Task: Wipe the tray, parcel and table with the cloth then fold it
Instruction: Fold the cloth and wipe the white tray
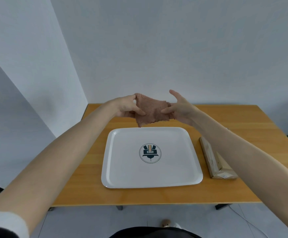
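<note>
Head, left hand (127, 107), right hand (181, 109) pinching cloth (152, 111)

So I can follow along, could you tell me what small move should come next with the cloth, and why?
Probably lower the cloth onto the tray: the left hand and right hand hold it spread in the air above the tray's far edge, touching nothing else.

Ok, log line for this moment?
cloth: aloft, stretched between hands | left hand: pinches cloth | right hand: holds cloth | tray: on table | parcel: right of tray, apart
</note>
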### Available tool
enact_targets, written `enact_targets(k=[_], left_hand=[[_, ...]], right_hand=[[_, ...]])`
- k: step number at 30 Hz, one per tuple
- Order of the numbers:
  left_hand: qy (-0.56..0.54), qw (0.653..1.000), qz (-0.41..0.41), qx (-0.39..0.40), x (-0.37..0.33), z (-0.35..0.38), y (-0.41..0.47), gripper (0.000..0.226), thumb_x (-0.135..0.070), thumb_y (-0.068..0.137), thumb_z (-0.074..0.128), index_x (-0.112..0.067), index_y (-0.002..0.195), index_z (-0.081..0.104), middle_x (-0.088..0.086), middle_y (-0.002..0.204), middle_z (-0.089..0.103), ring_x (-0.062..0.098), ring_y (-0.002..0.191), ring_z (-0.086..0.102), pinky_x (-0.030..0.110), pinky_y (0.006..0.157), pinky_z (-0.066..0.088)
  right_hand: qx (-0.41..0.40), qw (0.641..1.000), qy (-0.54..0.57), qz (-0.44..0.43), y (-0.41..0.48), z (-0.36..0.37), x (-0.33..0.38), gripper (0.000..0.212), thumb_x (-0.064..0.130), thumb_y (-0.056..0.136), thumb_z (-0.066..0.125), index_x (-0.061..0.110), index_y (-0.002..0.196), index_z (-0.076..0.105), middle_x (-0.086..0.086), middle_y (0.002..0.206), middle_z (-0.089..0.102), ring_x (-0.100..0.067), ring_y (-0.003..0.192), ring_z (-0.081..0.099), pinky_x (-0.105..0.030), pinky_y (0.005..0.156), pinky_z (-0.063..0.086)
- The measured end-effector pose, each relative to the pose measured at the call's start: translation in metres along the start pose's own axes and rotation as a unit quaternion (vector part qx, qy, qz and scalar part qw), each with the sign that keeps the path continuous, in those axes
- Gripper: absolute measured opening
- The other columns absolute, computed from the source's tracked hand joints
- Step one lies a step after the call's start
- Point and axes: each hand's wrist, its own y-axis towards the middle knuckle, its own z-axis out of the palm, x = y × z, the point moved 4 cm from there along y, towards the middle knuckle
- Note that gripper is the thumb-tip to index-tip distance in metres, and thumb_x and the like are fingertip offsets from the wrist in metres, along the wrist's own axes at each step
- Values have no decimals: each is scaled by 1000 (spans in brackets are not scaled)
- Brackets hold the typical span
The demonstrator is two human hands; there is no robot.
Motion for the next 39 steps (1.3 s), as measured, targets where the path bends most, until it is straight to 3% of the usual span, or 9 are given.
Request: enact_targets(k=[5,12,15,21,25,30,33,35,39], left_hand=[[30,991,3,-131,3,-14,4,79,1,75,76,-6,139,31,17,119,55,22,83,64,28,67,59],[95,989,76,-85,-5,-12,-2,36,1,80,70,-4,115,63,9,86,67,19,77,65,25,75,58],[127,983,84,-106,-7,-15,-1,43,7,74,73,-1,115,64,7,84,68,15,75,66,23,74,58],[333,914,112,-203,-18,-10,0,33,-8,67,82,-8,98,70,5,82,63,16,73,58,17,58,43],[334,916,118,-188,-16,-2,5,23,-12,72,79,-10,91,67,-1,71,54,17,72,52,23,58,39],[112,982,109,-108,-3,-1,10,13,-2,83,65,-11,81,56,6,85,58,22,89,55,34,87,49],[39,993,78,-83,8,5,12,5,-3,89,57,-6,92,55,12,92,56,25,88,55,36,83,51],[68,992,46,-98,18,11,14,7,-7,91,53,-7,97,57,9,89,57,25,80,56,36,76,54],[77,992,20,-93,38,29,19,9,-12,88,62,-9,95,57,6,88,58,17,70,57,27,62,53]], right_hand=[[-30,996,-82,-23,-5,-3,1,86,-29,75,53,14,144,28,-24,99,53,-29,70,55,-30,52,51],[-65,971,-220,-62,2,-10,4,59,-21,71,63,17,116,58,-27,109,59,-42,94,60,-52,82,54],[-88,943,-306,-101,4,-8,11,51,-13,67,69,13,111,65,-18,102,64,-35,97,61,-44,83,54],[-123,873,-451,-142,4,3,20,33,-5,68,62,10,97,68,-5,69,62,-27,68,62,-21,51,46],[-140,875,-444,-133,5,-2,16,27,-2,69,58,10,93,64,-10,59,62,-21,57,59,-26,56,49],[-101,896,-417,-111,6,-16,9,11,7,78,62,7,86,69,-15,71,69,-12,66,58,-27,75,45],[-45,948,-314,-9,5,-23,-2,19,9,86,52,-8,92,59,-10,78,53,-19,75,49,-35,80,39],[-47,970,-232,50,2,-24,-15,12,9,87,48,0,83,55,-7,76,45,-19,72,44,-41,84,42],[-32,986,-110,118,1,-24,-53,11,8,80,60,6,91,64,-10,86,59,-25,82,57,-40,74,53]])
